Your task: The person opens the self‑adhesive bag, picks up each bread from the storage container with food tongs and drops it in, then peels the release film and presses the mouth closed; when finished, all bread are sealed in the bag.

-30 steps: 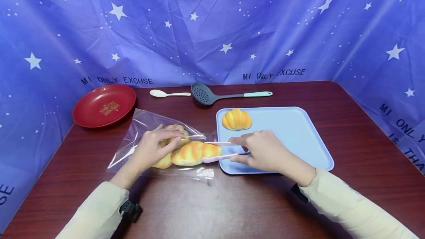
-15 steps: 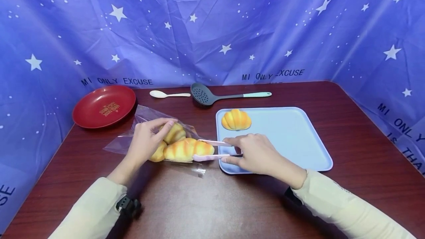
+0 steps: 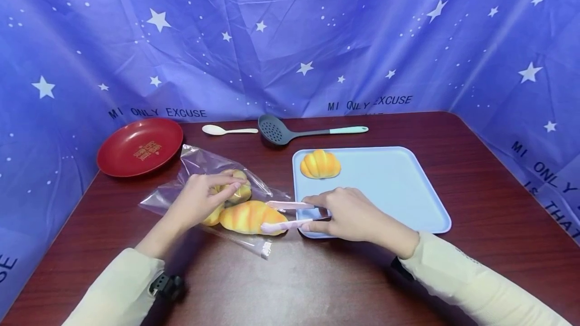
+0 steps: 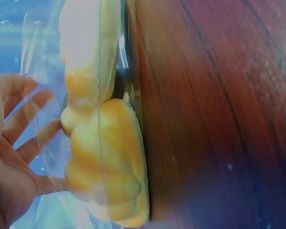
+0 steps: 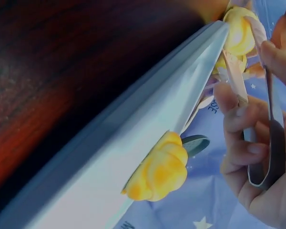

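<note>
My left hand (image 3: 197,195) reaches over a clear plastic bag (image 3: 199,157), its fingers loosely bent and spread against the film in the left wrist view. Inside the bag are a twisted bun (image 3: 239,192) and another yellow bread piece (image 3: 212,217), mostly hidden by this hand. My right hand (image 3: 351,213) grips a pair of tongs (image 3: 290,225) with pink tips and a metal bend. The tips straddle the right end of a long striped bread roll (image 3: 246,217) at the bag's right side. How much of that roll lies inside the film is hard to tell.
A light blue tray (image 3: 389,190) lies at right, with a croissant-like bun (image 3: 319,164) in its far left corner. Along the back are a red plate (image 3: 136,147), a white spoon (image 3: 228,130) and a slotted skimmer (image 3: 276,131). A starry curtain (image 3: 254,64) surrounds the table.
The tongs and the long roll have moved left with my right hand. My left hand has drawn left, and the bag has shifted and crumpled under it. The tray bun has stayed put.
</note>
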The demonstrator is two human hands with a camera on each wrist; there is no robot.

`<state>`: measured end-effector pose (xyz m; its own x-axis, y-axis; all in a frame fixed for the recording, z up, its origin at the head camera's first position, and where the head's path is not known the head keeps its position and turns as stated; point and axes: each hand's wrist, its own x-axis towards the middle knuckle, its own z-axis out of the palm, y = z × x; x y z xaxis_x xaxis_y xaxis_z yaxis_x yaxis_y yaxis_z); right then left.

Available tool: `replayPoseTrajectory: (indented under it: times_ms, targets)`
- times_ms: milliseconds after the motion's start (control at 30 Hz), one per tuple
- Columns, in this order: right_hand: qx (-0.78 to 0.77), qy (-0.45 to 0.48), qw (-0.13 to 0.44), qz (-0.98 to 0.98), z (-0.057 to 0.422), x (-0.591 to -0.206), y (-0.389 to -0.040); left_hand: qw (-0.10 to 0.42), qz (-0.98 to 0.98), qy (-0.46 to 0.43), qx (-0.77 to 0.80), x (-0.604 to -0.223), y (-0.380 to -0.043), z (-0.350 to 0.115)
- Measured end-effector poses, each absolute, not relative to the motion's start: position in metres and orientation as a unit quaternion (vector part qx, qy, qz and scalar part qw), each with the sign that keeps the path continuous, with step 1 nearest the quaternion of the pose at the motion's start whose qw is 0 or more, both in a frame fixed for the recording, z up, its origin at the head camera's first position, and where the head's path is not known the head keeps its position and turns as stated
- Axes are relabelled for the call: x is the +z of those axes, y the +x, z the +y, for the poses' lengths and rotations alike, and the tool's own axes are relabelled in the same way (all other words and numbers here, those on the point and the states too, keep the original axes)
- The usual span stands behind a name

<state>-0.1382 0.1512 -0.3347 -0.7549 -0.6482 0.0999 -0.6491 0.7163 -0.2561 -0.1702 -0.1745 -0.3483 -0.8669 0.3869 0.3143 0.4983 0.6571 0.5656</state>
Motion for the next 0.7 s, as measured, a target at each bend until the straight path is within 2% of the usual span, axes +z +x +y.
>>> replayPoseTrajectory:
  times_ms: [200,367,500,700]
  targets:
    - [0.107,0.350,0.013,-0.931,0.147,-0.330,-0.140,0.107,-0.910,-0.195,-0.350,-0.341,-0.168,-0.170]
    - [0.108,0.336,-0.023,-0.935,0.150,-0.322,-0.145,0.115,-0.912,-0.156,-0.362,-0.329,-0.164,-0.161]
    - [0.123,0.329,-0.043,-0.935,0.154,-0.321,-0.149,0.117,-0.911,-0.150,-0.367,-0.321,-0.160,-0.155]
    - [0.126,0.326,-0.035,-0.936,0.158,-0.324,-0.151,0.133,-0.913,-0.148,-0.357,-0.315,-0.155,-0.152]
